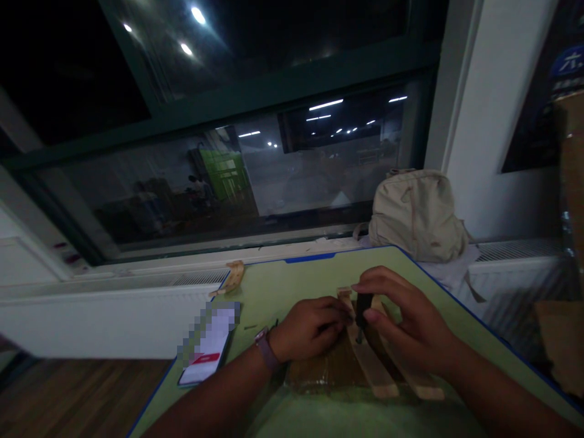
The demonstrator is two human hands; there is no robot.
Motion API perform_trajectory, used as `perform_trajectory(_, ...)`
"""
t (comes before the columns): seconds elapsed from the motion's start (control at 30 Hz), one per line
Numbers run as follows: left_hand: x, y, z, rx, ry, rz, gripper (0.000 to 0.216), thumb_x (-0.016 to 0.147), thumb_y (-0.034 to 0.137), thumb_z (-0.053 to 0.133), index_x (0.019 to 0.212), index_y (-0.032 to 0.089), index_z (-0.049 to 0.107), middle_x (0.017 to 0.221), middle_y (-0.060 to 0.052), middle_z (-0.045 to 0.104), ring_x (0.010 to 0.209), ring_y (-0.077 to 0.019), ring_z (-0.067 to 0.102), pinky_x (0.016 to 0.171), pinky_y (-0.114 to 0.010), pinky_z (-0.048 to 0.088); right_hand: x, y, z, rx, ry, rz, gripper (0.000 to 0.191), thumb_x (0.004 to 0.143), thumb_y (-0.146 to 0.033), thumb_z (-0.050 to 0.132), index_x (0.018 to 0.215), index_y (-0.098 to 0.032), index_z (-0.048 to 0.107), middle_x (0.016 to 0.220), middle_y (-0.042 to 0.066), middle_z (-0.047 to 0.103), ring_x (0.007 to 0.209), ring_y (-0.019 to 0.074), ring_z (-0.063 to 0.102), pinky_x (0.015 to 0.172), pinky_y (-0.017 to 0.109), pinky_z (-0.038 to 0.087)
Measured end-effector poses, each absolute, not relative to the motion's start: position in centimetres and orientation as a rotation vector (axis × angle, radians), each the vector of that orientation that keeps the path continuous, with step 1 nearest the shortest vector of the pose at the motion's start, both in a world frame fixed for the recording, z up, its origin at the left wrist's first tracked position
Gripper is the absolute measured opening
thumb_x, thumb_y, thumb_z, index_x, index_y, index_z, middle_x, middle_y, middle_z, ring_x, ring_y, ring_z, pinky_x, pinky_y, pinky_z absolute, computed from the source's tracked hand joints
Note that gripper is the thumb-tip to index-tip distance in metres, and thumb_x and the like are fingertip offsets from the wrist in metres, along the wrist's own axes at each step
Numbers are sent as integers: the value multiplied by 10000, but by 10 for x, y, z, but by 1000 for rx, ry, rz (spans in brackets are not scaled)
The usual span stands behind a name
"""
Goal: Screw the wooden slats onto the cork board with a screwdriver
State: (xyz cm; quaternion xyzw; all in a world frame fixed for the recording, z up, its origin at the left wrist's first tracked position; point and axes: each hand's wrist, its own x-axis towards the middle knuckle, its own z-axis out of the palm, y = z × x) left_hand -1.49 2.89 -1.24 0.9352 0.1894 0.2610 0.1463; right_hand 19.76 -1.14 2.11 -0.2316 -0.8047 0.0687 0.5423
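Note:
On the green table [283, 286] lies a small wooden piece made of pale slats [369, 365] on a darker board [319, 374]. My left hand [310, 328] rests closed on it, fingers curled against the near slat; what they pinch is hidden. A watch sits on that wrist. My right hand [406, 322] is closed round a short dark tool [361, 313], held upright with its tip down on the wood between the slats.
A phone [207, 350] lies at the table's left edge. A small wood scrap [232, 277] sits at the far left corner. A beige backpack [415, 213] stands on the sill by the window. Cardboard [566, 340] is at the right.

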Motion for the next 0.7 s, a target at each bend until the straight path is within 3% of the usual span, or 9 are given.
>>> perform_trajectory(0.1,-15,28,-12,2692,538,761,210,938,182,455,963,163,664,1090,-102,672,1034,-216,632,911,-316,495,197,-13,16,-534,-1945,367,277,925,-150,507,1154,-254,622,1052,81,682,1003,207,655,859,350,536)
perform_trajectory(0.17,-14,28,-12,2690,533,767,211,937,186,456,962,159,664,1113,-106,667,1056,-220,626,926,-319,491,196,-14,12,-550,-1930,449,277,935,-153,511,1165,-276,606,1061,68,689,997,195,667,858,339,543)
perform_trajectory(0.3,-15,29,-12,2685,527,758,220,935,180,457,1011,164,664,1123,-106,663,1055,-220,626,911,-313,497,194,-12,11,-630,-1874,262,195,877,-169,606,1053,-253,614,905,48,664,831,183,657,702,298,542)
perform_trajectory(0.47,-15,30,-13,2675,515,766,227,932,175,461,1035,167,663,1108,-106,666,1042,-216,634,906,-316,504,202,-7,21,-677,-1890,34,111,859,-138,591,927,-226,596,697,-1,561,599,144,547,534,272,457)
perform_trajectory(0.57,-15,30,-13,2672,516,774,227,934,168,460,1033,166,665,1120,-108,664,1058,-217,633,913,-319,503,208,-7,26,-636,-1894,29,86,864,-141,582,879,-226,593,743,27,571,677,173,573,580,303,473)
perform_trajectory(0.7,-15,30,-13,2674,516,769,227,927,159,467,1042,169,663,1131,-101,663,1067,-217,629,928,-321,497,205,-12,24,-527,-1911,298,205,905,-130,528,1047,-251,612,993,78,679,945,217,662,788,355,547)
